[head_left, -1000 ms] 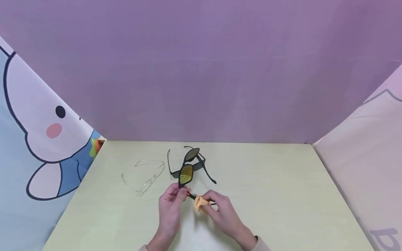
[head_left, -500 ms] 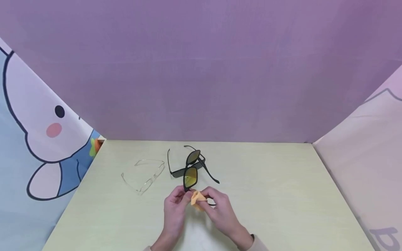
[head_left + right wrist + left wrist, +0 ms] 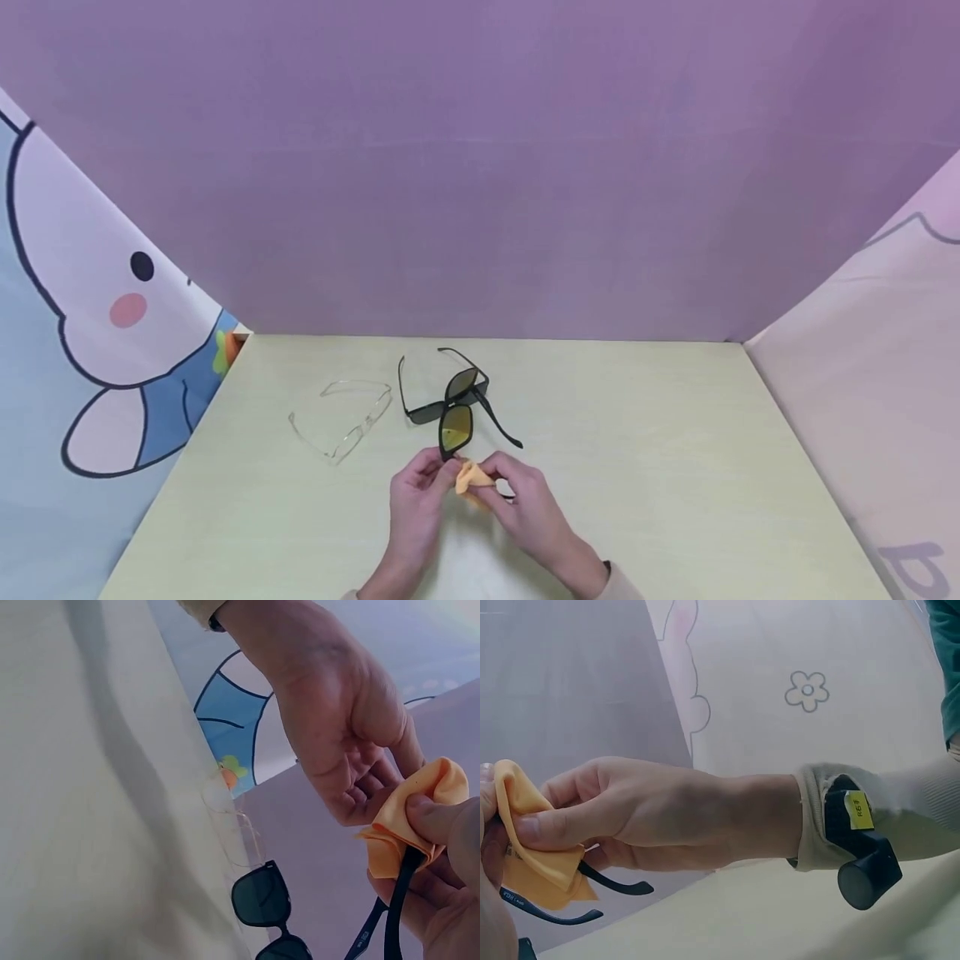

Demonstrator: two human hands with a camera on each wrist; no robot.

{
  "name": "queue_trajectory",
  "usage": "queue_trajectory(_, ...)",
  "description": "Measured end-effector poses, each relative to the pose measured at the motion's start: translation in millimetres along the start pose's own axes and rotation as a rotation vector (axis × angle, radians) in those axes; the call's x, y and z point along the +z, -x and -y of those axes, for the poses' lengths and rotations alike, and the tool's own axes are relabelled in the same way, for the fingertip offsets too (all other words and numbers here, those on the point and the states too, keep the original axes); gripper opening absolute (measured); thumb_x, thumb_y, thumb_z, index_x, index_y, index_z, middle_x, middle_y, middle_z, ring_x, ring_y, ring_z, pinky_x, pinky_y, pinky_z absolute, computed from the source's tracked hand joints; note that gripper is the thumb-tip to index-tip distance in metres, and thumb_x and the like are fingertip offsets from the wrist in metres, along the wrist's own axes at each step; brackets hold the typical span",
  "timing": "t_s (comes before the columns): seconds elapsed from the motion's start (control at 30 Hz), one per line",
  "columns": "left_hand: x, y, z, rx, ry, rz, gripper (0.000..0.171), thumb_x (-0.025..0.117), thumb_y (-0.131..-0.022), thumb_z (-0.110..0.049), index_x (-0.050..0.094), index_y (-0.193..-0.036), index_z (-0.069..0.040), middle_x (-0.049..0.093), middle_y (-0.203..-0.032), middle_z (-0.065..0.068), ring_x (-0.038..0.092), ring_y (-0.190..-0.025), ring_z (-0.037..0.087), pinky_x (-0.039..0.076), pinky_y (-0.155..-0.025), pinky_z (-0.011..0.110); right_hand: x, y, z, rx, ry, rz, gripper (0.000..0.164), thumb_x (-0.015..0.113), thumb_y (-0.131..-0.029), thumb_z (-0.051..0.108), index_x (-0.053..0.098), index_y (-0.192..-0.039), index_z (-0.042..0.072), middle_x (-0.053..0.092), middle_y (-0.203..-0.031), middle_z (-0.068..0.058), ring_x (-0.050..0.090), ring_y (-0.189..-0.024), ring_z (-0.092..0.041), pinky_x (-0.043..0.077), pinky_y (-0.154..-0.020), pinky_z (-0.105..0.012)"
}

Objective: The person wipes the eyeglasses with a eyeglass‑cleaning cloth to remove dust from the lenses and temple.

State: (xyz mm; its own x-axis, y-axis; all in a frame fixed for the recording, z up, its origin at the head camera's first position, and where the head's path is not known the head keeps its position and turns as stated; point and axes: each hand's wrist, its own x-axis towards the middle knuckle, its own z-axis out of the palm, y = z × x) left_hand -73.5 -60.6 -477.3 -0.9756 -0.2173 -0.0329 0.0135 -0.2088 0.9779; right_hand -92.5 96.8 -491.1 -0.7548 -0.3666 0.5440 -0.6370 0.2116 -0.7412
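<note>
In the head view, my left hand (image 3: 415, 504) pinches black-framed sunglasses with yellowish lenses (image 3: 456, 428) at the lower end of the frame, near the hinge. They are held up on edge, one lens above the other. My right hand (image 3: 536, 510) grips a folded orange cloth (image 3: 472, 478) between thumb and fingers, wrapped round one temple arm. The left wrist view shows the right thumb pressing the cloth (image 3: 544, 859), with a black temple tip (image 3: 619, 883) poking out past it. In the right wrist view the cloth (image 3: 405, 817) covers part of that arm.
Behind the held pair, dark-lensed sunglasses (image 3: 426, 412) lie on the table (image 3: 675, 467), arms unfolded. Left of them rest thin-rimmed clear glasses (image 3: 352, 439), also unfolded. A purple panel (image 3: 480, 167) rises at the table's back edge, with printed fabric on both sides.
The cloth and right fingers have slid left along the temple arm, up to the left fingers. The held sunglasses have shifted slightly right and toward me; the pairs on the table stay put.
</note>
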Motion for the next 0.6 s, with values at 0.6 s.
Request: queue_trajectory(0.6,-11.6,-12.5,-22.3,0.024,0.052,-0.045,0.009,0.063,-0.098,0.003,0.069,-0.095,-0.002,0.072,-0.084,-0.004,0.066,-0.080,0.009,0.055,-0.080,0.023,-15.7,13.5,-17.6,0.025,0.043,0.123,0.014,0.076,-0.089,0.000,0.069,-0.096,0.009,0.076,-0.095,-0.002,0.068,-0.084,-0.005,0.059,-0.072,-0.022)
